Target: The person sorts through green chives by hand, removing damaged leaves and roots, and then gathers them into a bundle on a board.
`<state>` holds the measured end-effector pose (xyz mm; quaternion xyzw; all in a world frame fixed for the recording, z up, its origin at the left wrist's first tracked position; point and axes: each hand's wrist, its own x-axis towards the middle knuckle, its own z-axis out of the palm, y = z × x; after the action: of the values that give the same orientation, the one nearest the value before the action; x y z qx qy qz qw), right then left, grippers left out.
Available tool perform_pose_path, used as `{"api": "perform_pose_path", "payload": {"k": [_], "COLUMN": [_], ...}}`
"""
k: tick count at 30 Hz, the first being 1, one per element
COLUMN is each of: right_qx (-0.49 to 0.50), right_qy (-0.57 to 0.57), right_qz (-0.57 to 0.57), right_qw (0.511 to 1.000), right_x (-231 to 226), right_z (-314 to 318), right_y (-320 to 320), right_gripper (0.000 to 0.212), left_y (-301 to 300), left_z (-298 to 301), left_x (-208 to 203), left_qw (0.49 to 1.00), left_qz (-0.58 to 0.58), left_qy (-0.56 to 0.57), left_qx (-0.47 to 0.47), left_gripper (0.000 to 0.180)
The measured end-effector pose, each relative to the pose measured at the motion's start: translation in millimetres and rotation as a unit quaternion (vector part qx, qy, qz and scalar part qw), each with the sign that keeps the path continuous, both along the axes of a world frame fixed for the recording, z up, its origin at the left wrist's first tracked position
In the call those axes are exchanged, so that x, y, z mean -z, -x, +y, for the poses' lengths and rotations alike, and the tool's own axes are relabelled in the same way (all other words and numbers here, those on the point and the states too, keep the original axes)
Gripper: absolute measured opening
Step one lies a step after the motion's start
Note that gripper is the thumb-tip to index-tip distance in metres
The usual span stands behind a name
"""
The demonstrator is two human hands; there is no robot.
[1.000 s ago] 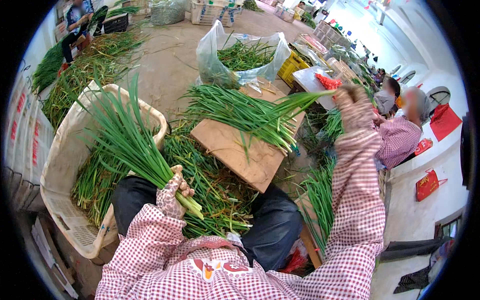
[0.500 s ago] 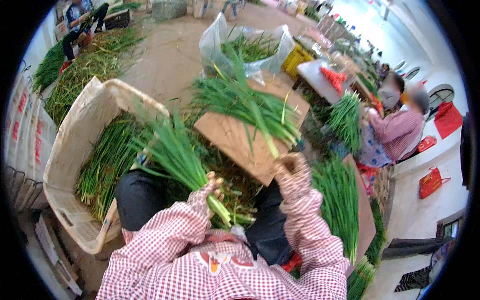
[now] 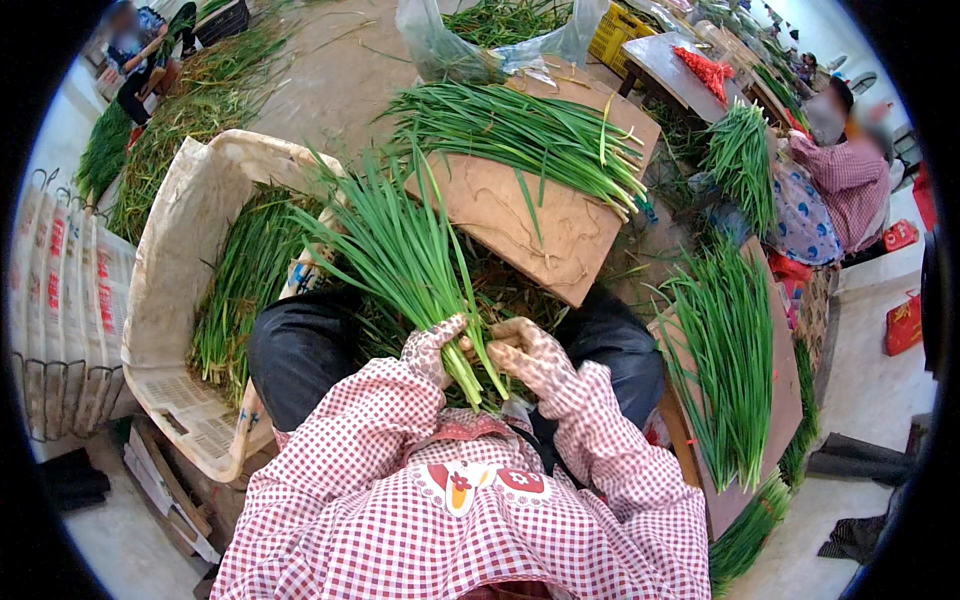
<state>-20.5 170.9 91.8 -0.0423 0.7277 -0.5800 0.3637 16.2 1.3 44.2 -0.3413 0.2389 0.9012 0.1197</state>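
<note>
Head view: both gloved hands meet in the lap, left hand [image 3: 432, 345] and right hand [image 3: 530, 355] with fingers wrapped round the pale stalk ends of a green onion bunch [image 3: 405, 250], leaves fanned up and away, probably so the ends line up. More lie on the cardboard board [image 3: 530, 215].

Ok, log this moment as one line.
left hand: shut on green onion bunch | right hand: at the bunch's stalk ends, grip unclear | wooden board: loose onions on it | crate: at left
</note>
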Motion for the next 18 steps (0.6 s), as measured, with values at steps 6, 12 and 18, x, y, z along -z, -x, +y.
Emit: {"api": "perform_pose_path", "payload": {"k": [6,12,18], "right_qx": [-0.004,-0.010,-0.264], "right_qy": [-0.024,-0.134,-0.275], "right_qz": [0.013,0.088,0.122], "right_qw": [1.000,0.987,0.916], "right_x": [11.7,1.5,9.2], "right_z": [-43.0,-61.6,-40.8], "right_y": [19.5,39.5,56.5], "right_gripper": [0.029,0.030,0.038], "left_y": [-4.1,4.6,36.1], "left_z": [-7.3,-14.8,-56.3], "left_x": [-16.5,-24.2,-61.8], "left_qw": [0.987,0.975,0.961], "left_qz": [0.045,0.112,0.155], "left_qy": [0.149,0.180,0.128], "left_qx": [-0.052,-0.069,-0.188], "left_gripper": [0.024,0.031,0.033]}}
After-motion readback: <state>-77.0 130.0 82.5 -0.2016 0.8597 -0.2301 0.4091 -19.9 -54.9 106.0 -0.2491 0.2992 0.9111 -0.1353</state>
